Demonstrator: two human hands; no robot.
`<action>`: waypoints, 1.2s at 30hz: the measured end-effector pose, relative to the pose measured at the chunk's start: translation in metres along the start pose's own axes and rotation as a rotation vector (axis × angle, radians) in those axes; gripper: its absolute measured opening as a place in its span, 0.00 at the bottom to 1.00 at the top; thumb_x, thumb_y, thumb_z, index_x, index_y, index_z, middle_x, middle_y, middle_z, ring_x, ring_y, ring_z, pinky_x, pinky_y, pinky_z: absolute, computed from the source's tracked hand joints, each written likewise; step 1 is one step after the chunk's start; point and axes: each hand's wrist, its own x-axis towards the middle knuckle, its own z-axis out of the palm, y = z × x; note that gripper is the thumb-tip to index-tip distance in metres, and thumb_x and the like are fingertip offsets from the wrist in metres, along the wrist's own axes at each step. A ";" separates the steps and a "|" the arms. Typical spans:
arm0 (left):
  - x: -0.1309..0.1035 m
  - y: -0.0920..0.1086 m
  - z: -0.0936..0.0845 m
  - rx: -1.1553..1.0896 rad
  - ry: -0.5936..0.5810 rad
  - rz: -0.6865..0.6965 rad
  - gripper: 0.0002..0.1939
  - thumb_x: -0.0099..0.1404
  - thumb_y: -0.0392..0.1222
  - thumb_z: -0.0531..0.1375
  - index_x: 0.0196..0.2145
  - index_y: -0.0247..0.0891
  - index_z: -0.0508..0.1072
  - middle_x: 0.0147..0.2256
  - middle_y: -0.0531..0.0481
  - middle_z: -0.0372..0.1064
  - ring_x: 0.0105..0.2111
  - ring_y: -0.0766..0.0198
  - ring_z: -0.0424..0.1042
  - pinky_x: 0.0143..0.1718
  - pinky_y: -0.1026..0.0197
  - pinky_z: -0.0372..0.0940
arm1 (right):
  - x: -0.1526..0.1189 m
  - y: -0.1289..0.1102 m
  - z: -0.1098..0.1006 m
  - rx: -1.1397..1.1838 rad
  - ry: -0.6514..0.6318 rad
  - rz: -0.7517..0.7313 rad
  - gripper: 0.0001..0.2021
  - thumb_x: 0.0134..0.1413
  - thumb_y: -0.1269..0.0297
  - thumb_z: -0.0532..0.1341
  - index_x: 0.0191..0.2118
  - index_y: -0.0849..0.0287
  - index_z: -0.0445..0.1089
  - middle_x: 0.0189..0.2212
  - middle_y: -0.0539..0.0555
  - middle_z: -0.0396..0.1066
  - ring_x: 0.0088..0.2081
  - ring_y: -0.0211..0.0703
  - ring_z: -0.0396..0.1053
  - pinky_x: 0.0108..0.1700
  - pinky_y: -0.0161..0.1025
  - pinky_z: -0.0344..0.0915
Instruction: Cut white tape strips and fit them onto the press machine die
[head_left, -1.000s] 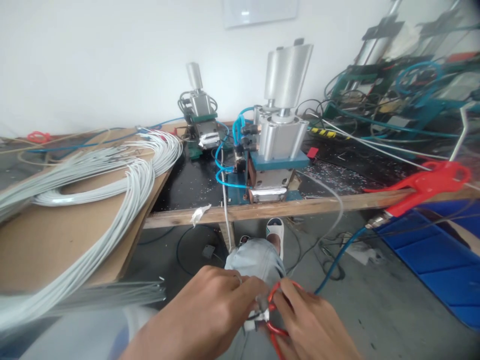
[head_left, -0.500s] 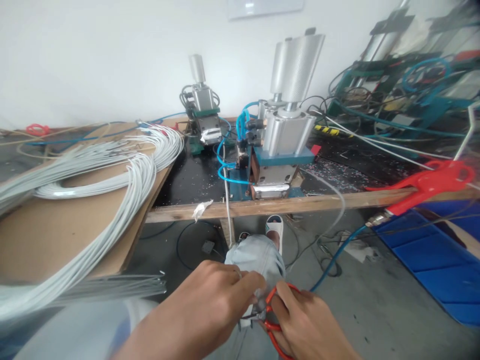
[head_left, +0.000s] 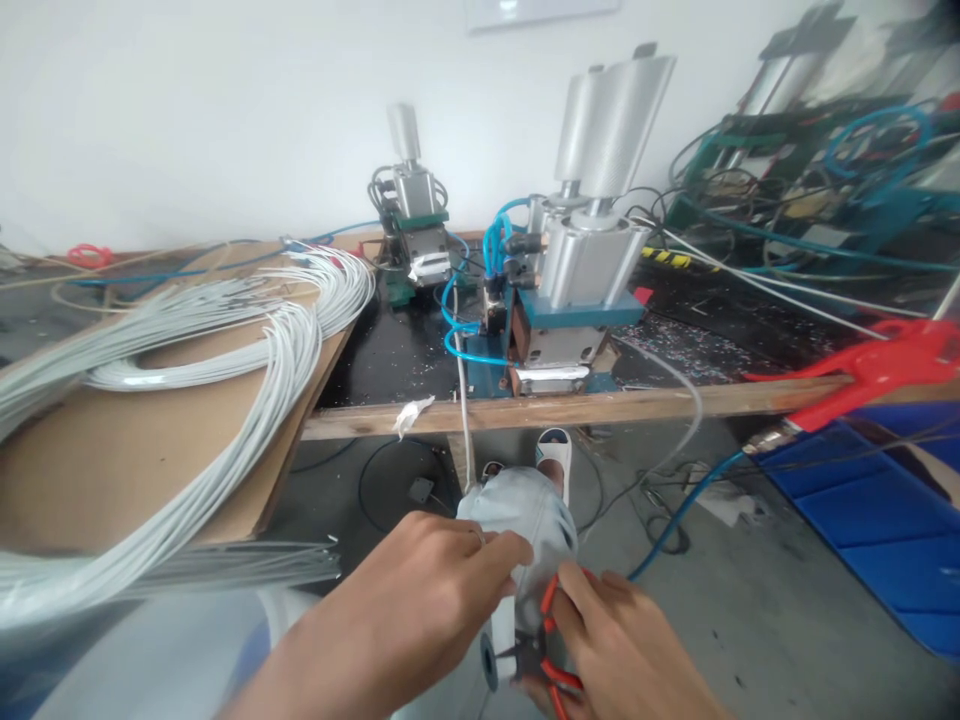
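Note:
My left hand (head_left: pixel 450 575) is closed in a pinch on the end of a white strip of tape (head_left: pixel 505 622). The strip runs down to a small roll (head_left: pixel 489 662) with a dark ring at its core, partly hidden below my left hand. In my right hand (head_left: pixel 622 640) is a pair of red-handled cutting pliers (head_left: pixel 556 672), its handles spread. The dark jaws point left, close beside the tape and the roll. Whether they touch the tape I cannot tell. Both hands are above my lap, in front of the workbench (head_left: pixel 660 395).
Bundles of white cables (head_left: pixel 277 370) lie on cardboard (head_left: pixel 150 470) at the left. A pneumatic press (head_left: pixel 577 270) stands at the bench edge, with a smaller one (head_left: pixel 420 220) behind. A red air gun (head_left: pixel 877 370) hangs at the right above blue panels (head_left: pixel 862 520).
My left hand has risen slightly off the pliers, and the white strip and roll now show. The pliers' jaws have come into view. The whole scene shifts slightly right.

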 end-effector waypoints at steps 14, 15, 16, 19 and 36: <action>0.011 0.012 0.006 -0.002 0.062 0.077 0.08 0.74 0.33 0.48 0.43 0.38 0.66 0.29 0.53 0.68 0.26 0.63 0.67 0.25 0.59 0.54 | -0.031 0.024 -0.002 0.234 -0.055 0.395 0.56 0.12 0.40 0.79 0.57 0.55 0.66 0.42 0.53 0.73 0.37 0.52 0.75 0.34 0.45 0.75; 0.013 0.011 0.009 -0.004 0.062 0.046 0.08 0.74 0.33 0.48 0.43 0.39 0.65 0.29 0.53 0.67 0.25 0.63 0.66 0.25 0.58 0.52 | -0.034 0.023 0.000 0.261 -0.046 0.430 0.58 0.13 0.41 0.80 0.59 0.54 0.65 0.44 0.54 0.73 0.40 0.54 0.75 0.36 0.44 0.76; 0.015 0.010 0.010 -0.014 0.062 0.017 0.08 0.74 0.32 0.47 0.43 0.40 0.65 0.29 0.54 0.67 0.25 0.63 0.65 0.25 0.57 0.51 | -0.038 0.020 0.003 0.295 -0.044 0.455 0.58 0.15 0.42 0.80 0.61 0.52 0.63 0.47 0.55 0.72 0.43 0.55 0.75 0.39 0.44 0.77; 0.020 0.008 0.012 -0.039 0.024 -0.024 0.08 0.73 0.32 0.47 0.43 0.41 0.63 0.30 0.54 0.67 0.26 0.64 0.65 0.26 0.58 0.49 | -0.049 0.014 0.014 0.383 -0.087 0.481 0.62 0.18 0.44 0.80 0.66 0.51 0.58 0.57 0.59 0.67 0.54 0.60 0.71 0.47 0.46 0.76; 0.017 -0.011 0.026 -0.213 -0.052 -0.196 0.10 0.74 0.37 0.47 0.48 0.46 0.63 0.36 0.54 0.71 0.34 0.61 0.69 0.34 0.58 0.54 | -0.081 0.038 0.063 0.346 -0.034 0.486 0.56 0.32 0.37 0.75 0.63 0.60 0.52 0.62 0.70 0.60 0.61 0.68 0.63 0.55 0.59 0.72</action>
